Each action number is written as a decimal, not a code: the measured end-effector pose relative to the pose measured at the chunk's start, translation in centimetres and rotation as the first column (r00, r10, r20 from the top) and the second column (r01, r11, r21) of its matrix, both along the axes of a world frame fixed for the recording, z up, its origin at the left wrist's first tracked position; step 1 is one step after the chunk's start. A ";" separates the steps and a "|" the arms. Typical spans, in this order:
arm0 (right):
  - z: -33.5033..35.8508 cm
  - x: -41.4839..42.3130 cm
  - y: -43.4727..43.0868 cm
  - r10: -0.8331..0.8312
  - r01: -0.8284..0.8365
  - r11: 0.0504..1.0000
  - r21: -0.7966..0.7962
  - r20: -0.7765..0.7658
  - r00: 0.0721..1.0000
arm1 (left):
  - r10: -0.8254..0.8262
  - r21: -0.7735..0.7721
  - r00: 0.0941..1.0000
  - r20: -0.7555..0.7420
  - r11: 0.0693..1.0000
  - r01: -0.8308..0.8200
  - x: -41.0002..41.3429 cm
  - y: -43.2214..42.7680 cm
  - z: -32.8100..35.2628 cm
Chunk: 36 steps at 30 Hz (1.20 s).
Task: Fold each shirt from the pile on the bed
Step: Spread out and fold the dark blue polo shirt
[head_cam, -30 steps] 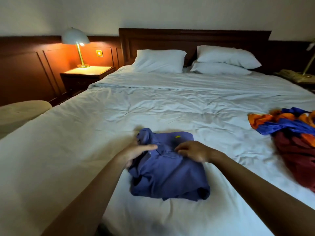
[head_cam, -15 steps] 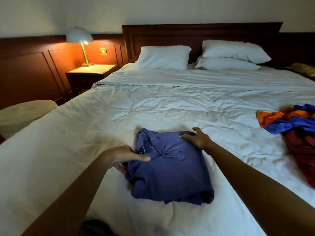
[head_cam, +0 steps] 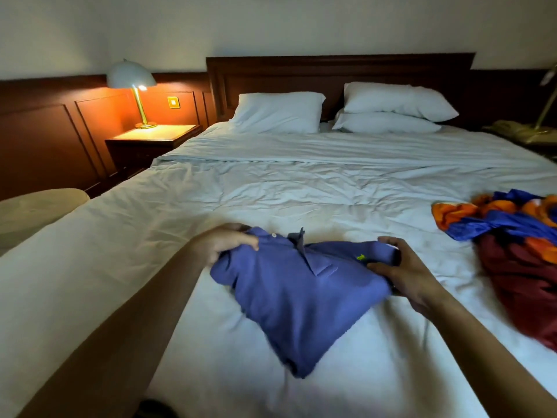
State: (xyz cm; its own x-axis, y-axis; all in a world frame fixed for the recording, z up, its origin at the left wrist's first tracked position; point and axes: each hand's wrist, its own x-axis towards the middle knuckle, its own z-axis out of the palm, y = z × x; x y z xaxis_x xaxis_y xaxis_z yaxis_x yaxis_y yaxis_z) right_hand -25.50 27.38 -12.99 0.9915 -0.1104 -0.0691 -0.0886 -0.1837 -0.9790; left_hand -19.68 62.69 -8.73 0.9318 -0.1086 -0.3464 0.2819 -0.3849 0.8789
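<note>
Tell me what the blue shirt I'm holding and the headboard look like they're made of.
The blue shirt is probably a matte cotton knit: it drapes softly, shows no sheen and has a buttoned polo collar. The headboard looks like dark reddish wood with a low-sheen finish and panel moulding; solid or veneer cannot be told.

Lit lamp point(head_cam: 132, 86) on nightstand point(head_cam: 153, 138); three pillows point(head_cam: 278, 111).

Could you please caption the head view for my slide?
Left hand and right hand grip the folded blue polo shirt on the white bed, unfolded pile at right.
</note>
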 end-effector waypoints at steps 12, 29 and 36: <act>-0.6 -2.8 -3.5 -0.058 0.013 0.932 -0.363 -0.114 0.992 | 0.243 0.357 0.965 0.097 0.896 -0.262 -3.6 -4.6 -5.7; -2.9 -9.5 -2.8 0.135 -0.189 0.946 -0.262 -0.211 0.968 | 0.233 -0.062 0.929 0.288 0.972 -0.225 -8.2 -4.1 -8.6; -2.6 -3.3 -1.0 -0.102 0.046 0.917 -0.397 -0.122 0.987 | 0.261 0.081 0.948 0.184 0.957 -0.279 -5.7 -4.0 -8.2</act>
State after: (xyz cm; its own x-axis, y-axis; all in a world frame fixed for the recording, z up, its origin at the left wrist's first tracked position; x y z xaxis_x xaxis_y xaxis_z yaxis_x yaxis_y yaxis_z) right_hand -28.80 26.39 -15.60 0.9633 -0.2290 -0.1400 -0.2450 -0.5375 -0.8069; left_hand -25.35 58.70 -16.88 0.9670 0.1833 -0.1768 0.2385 -0.4075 0.8815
